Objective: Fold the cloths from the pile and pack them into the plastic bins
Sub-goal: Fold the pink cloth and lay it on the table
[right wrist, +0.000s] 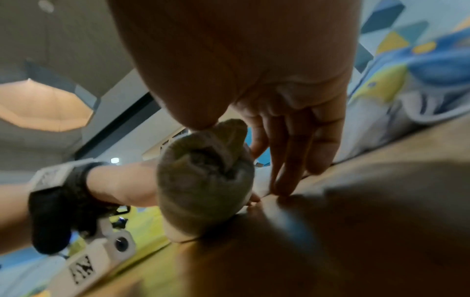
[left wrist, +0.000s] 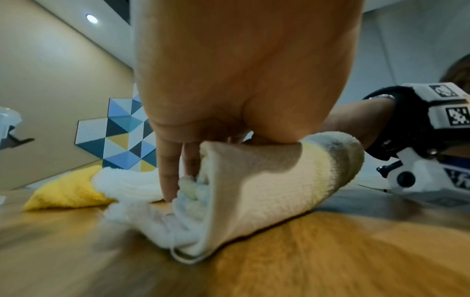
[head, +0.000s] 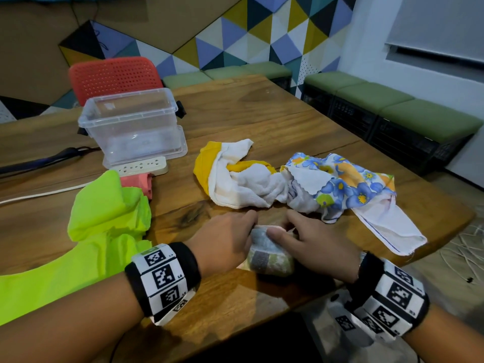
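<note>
A wall of coloured triangles backs a wooden table (head: 262,121). Largest on it is a lime green cloth (head: 99,231) draped over the near left edge; next the clear plastic bin (head: 131,124) toward the far left, nothing visible in it, then the heap of a white and yellow towel (head: 235,179) and a floral cloth (head: 348,184) at the centre. Smallest is the rolled towel (head: 269,255) at the near edge. It looks soft, light and springy, likely to unroll unless held across the roll with the loose end pinned. The left hand (head: 225,239) curls over its left end, fingertips (left wrist: 167,186) down at the open end. The right hand (head: 309,244) clasps the right end, thumb on top and fingers (right wrist: 287,172) reaching to the wood.
</note>
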`<action>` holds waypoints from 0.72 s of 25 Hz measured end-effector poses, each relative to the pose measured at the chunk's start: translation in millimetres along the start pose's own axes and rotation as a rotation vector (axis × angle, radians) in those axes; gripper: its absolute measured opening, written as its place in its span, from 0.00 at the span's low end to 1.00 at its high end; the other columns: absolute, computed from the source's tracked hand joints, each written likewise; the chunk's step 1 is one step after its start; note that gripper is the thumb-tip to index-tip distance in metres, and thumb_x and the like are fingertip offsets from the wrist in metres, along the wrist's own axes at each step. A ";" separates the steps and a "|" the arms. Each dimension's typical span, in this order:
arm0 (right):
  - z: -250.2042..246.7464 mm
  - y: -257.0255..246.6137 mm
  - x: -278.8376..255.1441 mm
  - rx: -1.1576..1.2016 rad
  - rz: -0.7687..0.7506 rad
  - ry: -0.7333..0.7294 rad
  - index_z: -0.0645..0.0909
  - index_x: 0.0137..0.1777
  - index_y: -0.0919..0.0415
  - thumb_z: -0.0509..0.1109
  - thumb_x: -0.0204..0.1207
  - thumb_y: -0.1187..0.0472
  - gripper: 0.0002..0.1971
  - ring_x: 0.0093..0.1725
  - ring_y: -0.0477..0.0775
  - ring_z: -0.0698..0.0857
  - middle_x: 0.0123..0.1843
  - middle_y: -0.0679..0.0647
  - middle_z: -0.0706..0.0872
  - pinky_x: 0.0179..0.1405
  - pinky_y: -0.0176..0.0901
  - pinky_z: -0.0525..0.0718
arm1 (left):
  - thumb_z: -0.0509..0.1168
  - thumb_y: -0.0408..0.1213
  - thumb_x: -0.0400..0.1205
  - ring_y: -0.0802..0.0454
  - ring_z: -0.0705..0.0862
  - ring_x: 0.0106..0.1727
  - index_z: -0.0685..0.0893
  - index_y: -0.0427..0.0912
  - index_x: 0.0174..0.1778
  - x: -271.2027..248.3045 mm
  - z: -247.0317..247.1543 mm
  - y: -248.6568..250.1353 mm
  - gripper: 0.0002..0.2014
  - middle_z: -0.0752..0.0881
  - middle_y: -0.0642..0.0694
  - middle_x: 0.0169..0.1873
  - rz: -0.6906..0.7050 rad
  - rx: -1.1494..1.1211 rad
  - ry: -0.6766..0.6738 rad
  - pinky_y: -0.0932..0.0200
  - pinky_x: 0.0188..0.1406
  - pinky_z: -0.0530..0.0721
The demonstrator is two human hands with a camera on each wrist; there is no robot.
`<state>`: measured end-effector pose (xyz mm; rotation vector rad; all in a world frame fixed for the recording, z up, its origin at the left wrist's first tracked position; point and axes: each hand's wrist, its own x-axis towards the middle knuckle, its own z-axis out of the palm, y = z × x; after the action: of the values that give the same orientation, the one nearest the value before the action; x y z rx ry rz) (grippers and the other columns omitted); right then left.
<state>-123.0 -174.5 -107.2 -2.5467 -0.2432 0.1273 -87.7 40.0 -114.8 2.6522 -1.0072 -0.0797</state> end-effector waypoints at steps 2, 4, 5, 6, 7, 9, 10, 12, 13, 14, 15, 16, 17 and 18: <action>1.8 -7.2 -2.6 0.171 -0.034 0.009 0.72 0.49 0.49 0.66 0.81 0.40 0.14 0.39 0.42 0.82 0.40 0.48 0.85 0.39 0.40 0.77 | 0.58 0.43 0.86 0.49 0.76 0.37 0.71 0.46 0.51 -4.5 -2.5 2.0 0.05 0.80 0.50 0.38 0.044 -0.026 0.017 0.46 0.35 0.77; 4.3 -13.6 -4.6 0.285 -0.083 0.033 0.71 0.51 0.49 0.67 0.82 0.45 0.11 0.35 0.44 0.82 0.36 0.53 0.86 0.38 0.42 0.77 | 0.60 0.43 0.85 0.50 0.76 0.37 0.72 0.46 0.52 -7.6 -7.1 1.7 0.06 0.80 0.50 0.38 0.067 -0.058 0.026 0.47 0.35 0.76; 5.0 -16.9 -5.7 0.316 -0.109 0.053 0.71 0.53 0.48 0.67 0.83 0.46 0.10 0.34 0.47 0.83 0.35 0.55 0.87 0.38 0.47 0.78 | 0.62 0.42 0.84 0.50 0.77 0.38 0.72 0.46 0.54 -9.0 -9.2 0.3 0.07 0.82 0.50 0.39 0.063 -0.070 0.025 0.45 0.36 0.78; 4.6 -20.5 -6.3 0.333 -0.139 0.077 0.71 0.54 0.48 0.67 0.83 0.47 0.09 0.33 0.50 0.83 0.33 0.56 0.86 0.36 0.50 0.78 | 0.64 0.40 0.81 0.50 0.80 0.40 0.74 0.48 0.57 -10.0 -11.9 -2.2 0.10 0.84 0.50 0.41 0.045 -0.101 0.003 0.44 0.38 0.81; 3.7 -24.4 -5.8 0.342 -0.174 0.096 0.71 0.54 0.48 0.67 0.83 0.47 0.09 0.31 0.50 0.82 0.32 0.56 0.86 0.35 0.51 0.77 | 0.66 0.38 0.77 0.50 0.83 0.44 0.75 0.50 0.60 -11.2 -17.5 -3.6 0.16 0.85 0.50 0.45 0.015 -0.184 -0.048 0.43 0.42 0.84; 0.7 -33.4 -4.0 0.384 -0.246 0.112 0.72 0.55 0.48 0.67 0.83 0.46 0.09 0.32 0.51 0.84 0.34 0.56 0.86 0.35 0.52 0.79 | 0.69 0.37 0.69 0.48 0.86 0.55 0.76 0.51 0.65 -10.3 -32.7 -3.9 0.27 0.86 0.49 0.54 -0.047 -0.457 -0.226 0.43 0.49 0.87; 0.0 -39.1 -1.4 0.427 -0.282 0.110 0.73 0.56 0.49 0.67 0.82 0.46 0.11 0.33 0.53 0.85 0.35 0.56 0.87 0.34 0.54 0.80 | 0.70 0.35 0.67 0.46 0.86 0.57 0.76 0.50 0.66 -10.8 -42.0 -4.5 0.29 0.86 0.47 0.56 -0.065 -0.558 -0.299 0.43 0.51 0.88; 0.5 -49.0 5.7 0.513 -0.326 0.107 0.73 0.58 0.51 0.67 0.82 0.45 0.13 0.29 0.58 0.82 0.32 0.58 0.86 0.27 0.57 0.77 | 0.71 0.30 0.68 0.48 0.86 0.57 0.79 0.53 0.62 -12.2 -59.6 -9.5 0.27 0.86 0.48 0.55 -0.072 -0.570 -0.349 0.44 0.51 0.89; 1.5 -52.8 10.6 0.534 -0.331 0.107 0.73 0.58 0.51 0.67 0.81 0.44 0.14 0.27 0.62 0.79 0.30 0.59 0.84 0.25 0.57 0.74 | 0.70 0.29 0.70 0.51 0.86 0.54 0.80 0.57 0.56 -13.0 -69.7 -13.4 0.23 0.87 0.51 0.52 -0.091 -0.499 -0.330 0.48 0.48 0.88; 2.9 -56.0 16.2 0.538 -0.324 0.097 0.73 0.58 0.50 0.68 0.80 0.42 0.15 0.26 0.62 0.77 0.28 0.59 0.82 0.24 0.57 0.73 | 0.68 0.28 0.73 0.52 0.86 0.50 0.81 0.58 0.51 -13.2 -80.2 -18.4 0.19 0.87 0.52 0.47 -0.114 -0.401 -0.306 0.51 0.45 0.86; 3.9 -60.5 21.8 0.547 -0.307 0.073 0.73 0.59 0.49 0.69 0.79 0.41 0.16 0.26 0.61 0.76 0.28 0.59 0.80 0.24 0.55 0.72 | 0.66 0.28 0.75 0.51 0.85 0.47 0.82 0.56 0.46 -12.7 -90.1 -23.6 0.15 0.86 0.52 0.43 -0.129 -0.288 -0.283 0.50 0.42 0.85; 5.5 -65.1 29.5 0.563 -0.283 0.044 0.73 0.59 0.47 0.72 0.78 0.42 0.17 0.27 0.57 0.76 0.29 0.59 0.80 0.26 0.54 0.74 | 0.64 0.28 0.75 0.50 0.84 0.44 0.82 0.52 0.45 -11.8 -99.3 -29.0 0.12 0.86 0.52 0.40 -0.137 -0.182 -0.262 0.48 0.40 0.84; 6.1 -71.2 38.4 0.600 -0.256 0.013 0.72 0.58 0.47 0.76 0.76 0.45 0.18 0.30 0.56 0.79 0.33 0.60 0.82 0.30 0.55 0.78 | 0.63 0.28 0.74 0.49 0.83 0.43 0.82 0.49 0.46 -9.6 -109.2 -33.8 0.11 0.84 0.51 0.38 -0.150 -0.090 -0.249 0.49 0.37 0.82; 6.1 -76.3 47.6 0.649 -0.226 -0.016 0.71 0.56 0.47 0.79 0.74 0.51 0.19 0.34 0.58 0.81 0.38 0.63 0.84 0.34 0.57 0.82 | 0.63 0.27 0.75 0.49 0.81 0.42 0.81 0.47 0.49 -5.4 -118.1 -38.2 0.12 0.82 0.52 0.37 -0.165 -0.025 -0.231 0.51 0.35 0.78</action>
<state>-88.4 -99.1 -71.8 -1.8620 -0.4172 0.1161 -48.7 101.3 -13.9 2.7434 -0.8431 -0.4407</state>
